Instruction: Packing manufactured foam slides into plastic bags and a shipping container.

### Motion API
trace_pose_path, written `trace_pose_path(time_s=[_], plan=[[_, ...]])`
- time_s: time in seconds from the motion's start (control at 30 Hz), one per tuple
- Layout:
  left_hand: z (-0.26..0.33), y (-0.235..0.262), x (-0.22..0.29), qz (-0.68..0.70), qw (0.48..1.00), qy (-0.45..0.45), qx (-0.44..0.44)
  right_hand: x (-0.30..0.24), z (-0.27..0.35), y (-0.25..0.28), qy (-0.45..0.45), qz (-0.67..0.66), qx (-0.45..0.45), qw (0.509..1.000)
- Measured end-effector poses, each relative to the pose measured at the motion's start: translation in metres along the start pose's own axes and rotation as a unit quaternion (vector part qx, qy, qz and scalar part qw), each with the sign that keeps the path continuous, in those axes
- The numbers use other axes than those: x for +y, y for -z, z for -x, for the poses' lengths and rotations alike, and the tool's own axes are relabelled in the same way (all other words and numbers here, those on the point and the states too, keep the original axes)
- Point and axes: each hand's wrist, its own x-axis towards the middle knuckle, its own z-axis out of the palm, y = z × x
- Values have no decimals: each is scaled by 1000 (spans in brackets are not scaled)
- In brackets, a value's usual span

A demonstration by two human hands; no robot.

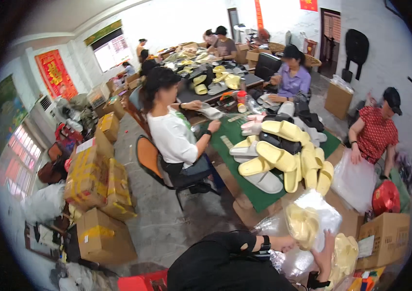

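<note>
At the lower right, my left hand (287,243) is closed at the heel end of a pair of pale yellow slippers (302,224). A clear plastic bag (329,217) lies around and behind the pair; how far they sit inside it is hard to see. My right hand (323,253) grips the lower side of that bag, with thumb and fingers set wide around the film. Beside the right hand, more yellow slippers (345,252) lie in clear plastic. Crumpled clear film (295,264) sits below my hands.
A green-topped table (259,200) ahead bears a heap of yellow, grey and black slippers (283,155). A cardboard box (385,235) stands at right. Co-workers sit at left (169,126) and far right (291,75); another stands at right (378,128) by clear bags. Taped cartons (87,174) line the left.
</note>
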Motion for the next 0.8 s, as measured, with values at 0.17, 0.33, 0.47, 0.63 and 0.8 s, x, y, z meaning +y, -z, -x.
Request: trace_pose_path(time_s=[0.17,0.33,0.47,0.63,0.8], plan=[[-7,14,2,-47,992,-70,-91,37,14,-64,87,-237,-227,941],[-9,23,24,-39,993,-47,-103,34,7,-100,91,-151,-193,965],[-2,25,27,-281,940,-188,-54,47,-4,-129,139,-165,-123,969],[-4,37,8,-639,616,-453,-88,-10,8,-107,83,-299,-60,949],[28,-14,17,-351,813,-460,-66,14,6,-103,60,-135,56,988]])
